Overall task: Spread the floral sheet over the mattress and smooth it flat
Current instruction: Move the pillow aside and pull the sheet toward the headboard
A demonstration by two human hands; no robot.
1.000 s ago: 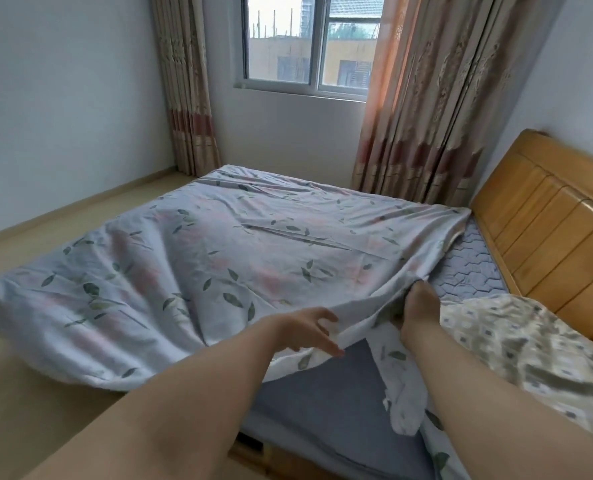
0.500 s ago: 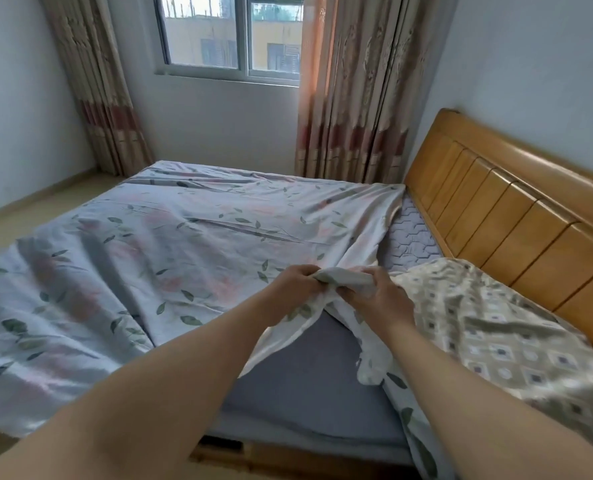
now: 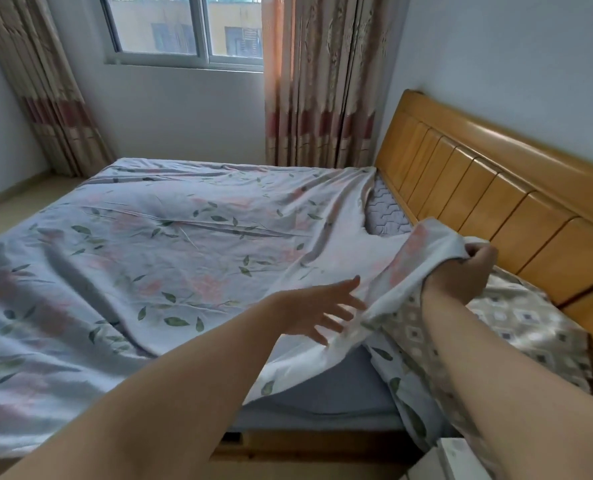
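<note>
The right hand (image 3: 470,271) was curled tight around a bunched corner of the floral sheet (image 3: 184,244), held raised just in front of the wooden headboard (image 3: 495,206). The left hand (image 3: 319,311) was spread, fingers straight and apart, by the lifted fold farther from the headboard; whether it touched the cloth could not be told. The sheet lay wrinkled over most of the mattress (image 3: 386,213), with a quilted strip bare along the headboard and the near edge uncovered. A diamond-patterned cover (image 3: 530,323) lay against the headboard, beneath the right forearm.
</note>
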